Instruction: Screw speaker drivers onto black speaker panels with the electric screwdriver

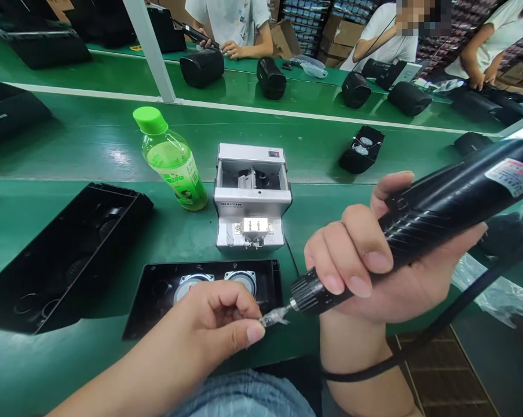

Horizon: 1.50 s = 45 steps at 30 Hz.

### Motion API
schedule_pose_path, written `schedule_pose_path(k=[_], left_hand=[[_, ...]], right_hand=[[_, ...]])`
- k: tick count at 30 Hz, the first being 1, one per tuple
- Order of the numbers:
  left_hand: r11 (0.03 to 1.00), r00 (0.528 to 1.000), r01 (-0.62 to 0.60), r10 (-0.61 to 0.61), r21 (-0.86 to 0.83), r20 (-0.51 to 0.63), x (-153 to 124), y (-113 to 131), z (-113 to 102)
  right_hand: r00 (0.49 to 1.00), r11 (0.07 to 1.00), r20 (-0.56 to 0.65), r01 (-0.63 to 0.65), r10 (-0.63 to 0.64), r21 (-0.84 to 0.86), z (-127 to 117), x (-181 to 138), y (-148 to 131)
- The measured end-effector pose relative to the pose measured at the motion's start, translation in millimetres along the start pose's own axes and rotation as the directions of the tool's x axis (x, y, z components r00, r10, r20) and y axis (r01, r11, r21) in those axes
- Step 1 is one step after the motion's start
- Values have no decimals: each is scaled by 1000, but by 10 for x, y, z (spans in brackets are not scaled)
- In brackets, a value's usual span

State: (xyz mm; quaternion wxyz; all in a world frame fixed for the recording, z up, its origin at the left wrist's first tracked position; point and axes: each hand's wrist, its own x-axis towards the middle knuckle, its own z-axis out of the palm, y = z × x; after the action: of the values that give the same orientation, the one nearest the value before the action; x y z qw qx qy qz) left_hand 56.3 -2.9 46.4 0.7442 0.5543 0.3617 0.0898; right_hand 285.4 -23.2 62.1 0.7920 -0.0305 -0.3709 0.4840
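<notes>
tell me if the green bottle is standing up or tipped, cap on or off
Upright and capped: the green bottle stands on the green table, its green cap on top.

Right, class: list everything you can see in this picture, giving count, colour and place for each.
Electric screwdriver: one, black, held at right.
Screwdriver bit: one, tape-wrapped, pinched at the tip.
Speaker housing: one, black, two silver drivers, in front.
Empty housing: one, black, left.
Screw feeder: one, silver-grey, centre.
Drink bottle: one, green, beside the feeder.
Bench: green.
Speakers on conveyor: several, black, far side.
Co-workers: three, white shirts, behind.
Left hand: fingers pinch the bit.
Right hand: grips the screwdriver.
</notes>
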Motion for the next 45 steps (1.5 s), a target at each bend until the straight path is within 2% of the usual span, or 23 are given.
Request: schedule_pose_path(k=[2, 4, 6, 8, 9, 11, 13, 15, 18, 22, 23, 25, 27, 28, 30, 32, 35, 38, 41, 43, 45], left_hand=[[994, 997, 53, -46, -96, 67, 12, -33, -27], [991, 994, 69, -58, -116, 94, 21, -34, -49], [1000, 998, 20, -19, -16, 53, 15, 4, -63], [969, 994, -94, 102, 228, -25, -12, 68, -57], [913, 980, -164, 193, 373, -43, -31, 105, -46], [738, 923, -301, 384, 604, -9, -72, 172, -8], [592, 870, -393, 487, 704, 76, -102, 219, 30], [540, 847, -456, 508, 708, 157, -111, 240, 44], [538, 824, -549, 476, 639, 307, -101, 242, -10], [605, 789, -613, 433, 508, 437, -75, 251, -135], [648, 800, -595, 416, 476, 433, -66, 251, -151], [760, 871, -474, 334, 443, 360, -47, 232, -152], [880, 962, -242, 162, 409, 221, -24, 187, -116], [920, 986, -116, 62, 375, 153, -12, 159, -91], [955, 993, 71, -96, 287, 74, 10, 109, -40], [966, 985, 147, -162, 215, 54, 26, 83, -5], [977, 977, 160, -177, 141, 121, 36, 94, 14], [968, 987, 98, -123, 229, 100, 37, 128, 23], [880, 995, -94, 62, 466, 82, 37, 162, 26], [790, 972, -235, 178, 566, 155, 32, 189, 12], [726, 942, -334, 237, 602, 237, 22, 216, -12]], right_hand=[[1000, 1000, -1, 9, -8, 15, -14, 5, 13], [1000, 1000, -13, -2, 2, 7, -4, 2, 10], [1000, 1000, -26, -9, 8, -30, 23, -2, -3], [997, 996, -71, -10, 4, -91, 58, -5, -20], [995, 993, -104, -13, 1, -121, 76, -7, -28], [986, 987, -166, -19, -8, -158, 104, -11, -41], [977, 985, -211, -25, -11, -168, 115, -13, -47], [975, 986, -221, -30, -7, -165, 107, -10, -41], [974, 988, -217, -91, 63, -124, 69, 7, -16], [963, 983, -216, -177, 162, -54, 21, 38, 11], [964, 982, -208, -181, 168, -50, 11, 45, 10], [967, 983, -202, -174, 158, -64, -7, 61, 0], [968, 984, -216, -152, 129, -97, -27, 75, -15], [967, 983, -228, -141, 112, -114, -37, 80, -21], [969, 984, -234, -119, 86, -133, -53, 88, -30], [970, 985, -232, -105, 71, -138, -63, 92, -32], [969, 986, -240, -99, 64, -136, -73, 93, -22], [966, 985, -248, -108, 71, -136, -74, 89, 2], [968, 981, -235, -126, 89, -146, -40, 66, 23], [969, 978, -220, -145, 110, -149, 13, 38, 23], [958, 970, -244, -190, 150, -150, 82, 6, 11]])
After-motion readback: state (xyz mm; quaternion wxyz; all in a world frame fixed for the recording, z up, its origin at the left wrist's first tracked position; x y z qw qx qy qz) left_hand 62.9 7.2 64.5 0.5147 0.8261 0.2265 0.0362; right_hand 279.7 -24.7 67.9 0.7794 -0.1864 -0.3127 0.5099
